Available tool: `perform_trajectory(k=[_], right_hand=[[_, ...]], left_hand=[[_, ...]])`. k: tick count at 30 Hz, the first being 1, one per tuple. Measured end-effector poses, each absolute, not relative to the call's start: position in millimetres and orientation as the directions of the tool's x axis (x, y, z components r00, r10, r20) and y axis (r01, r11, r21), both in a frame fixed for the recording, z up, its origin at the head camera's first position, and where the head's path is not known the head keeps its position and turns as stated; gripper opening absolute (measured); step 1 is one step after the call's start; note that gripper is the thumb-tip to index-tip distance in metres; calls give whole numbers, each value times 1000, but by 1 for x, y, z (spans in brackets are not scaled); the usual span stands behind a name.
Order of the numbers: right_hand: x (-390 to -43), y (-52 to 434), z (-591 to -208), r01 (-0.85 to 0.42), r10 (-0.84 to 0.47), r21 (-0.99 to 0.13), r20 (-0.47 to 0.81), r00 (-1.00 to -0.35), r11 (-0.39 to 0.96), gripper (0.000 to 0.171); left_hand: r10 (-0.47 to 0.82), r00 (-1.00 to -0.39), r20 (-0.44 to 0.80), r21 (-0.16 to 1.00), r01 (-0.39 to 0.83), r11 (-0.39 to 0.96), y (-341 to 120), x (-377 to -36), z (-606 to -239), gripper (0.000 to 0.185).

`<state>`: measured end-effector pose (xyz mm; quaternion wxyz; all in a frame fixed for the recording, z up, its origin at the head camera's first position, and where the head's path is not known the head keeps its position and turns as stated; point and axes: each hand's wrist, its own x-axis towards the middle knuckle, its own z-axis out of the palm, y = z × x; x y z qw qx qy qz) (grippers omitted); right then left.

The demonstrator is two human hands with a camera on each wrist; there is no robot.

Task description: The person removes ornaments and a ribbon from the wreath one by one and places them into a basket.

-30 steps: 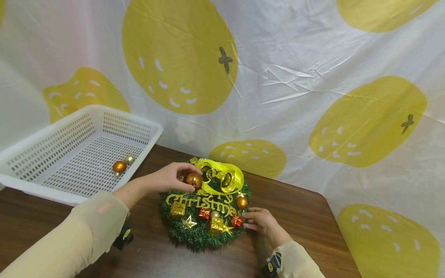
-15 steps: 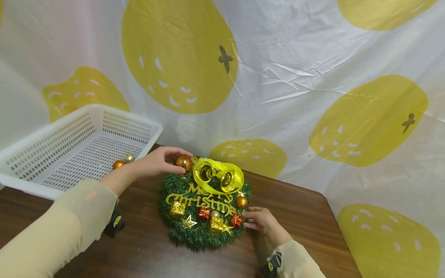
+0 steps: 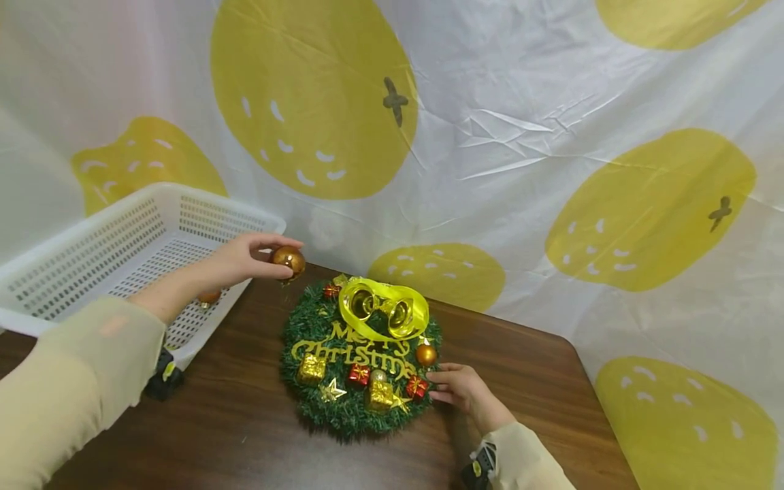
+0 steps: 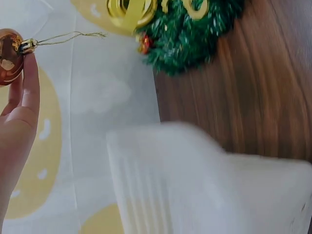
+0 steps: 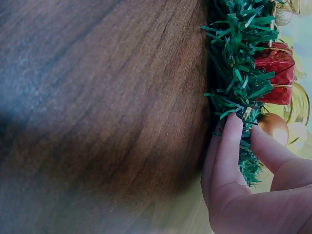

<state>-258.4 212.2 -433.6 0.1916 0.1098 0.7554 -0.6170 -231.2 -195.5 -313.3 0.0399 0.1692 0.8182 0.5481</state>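
My left hand (image 3: 239,262) pinches a shiny copper-brown Christmas bauble (image 3: 288,263) between thumb and fingers, above the table near the basket's right rim. In the left wrist view this bauble (image 4: 9,56) shows a gold cap and a thread loop (image 4: 70,38). The green tinsel wreath (image 3: 339,422) lies flat, bearing gold "Merry Christmas" lettering, small gift boxes, stars and two gold bells (image 3: 399,314) with yellow ribbon. With thumb and fingertips, my right hand (image 3: 463,391) grips the wreath's right edge, beside a red gift box (image 5: 278,73) and a small orange bauble (image 5: 274,127).
A white perforated basket (image 3: 86,221) stands at the left, partly hidden by my left arm. Inside it an orange bauble (image 3: 209,297) is partly visible. A hanging cloth (image 3: 490,204) with yellow fruit prints rises behind the brown wooden table (image 3: 520,367).
My left hand has moved from over the wreath leftward and away toward the basket's rim, carrying the bauble. The right hand stays at the wreath's edge.
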Motion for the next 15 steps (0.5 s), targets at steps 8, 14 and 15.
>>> perform_trajectory(k=[8, 14, 15], right_hand=[[-259, 212, -434, 414, -75, -886, -437, -896, 210, 57], [-258, 211, -432, 416, -90, -885, -441, -893, 209, 58], [-258, 210, -432, 418, -92, -884, -443, -892, 209, 58]], left_hand=[[256, -962, 90, 879, 197, 433, -221, -226, -304, 58], [228, -971, 77, 879, 174, 444, -239, -221, -305, 59], [223, -972, 76, 880, 171, 443, -242, -220, -305, 58]])
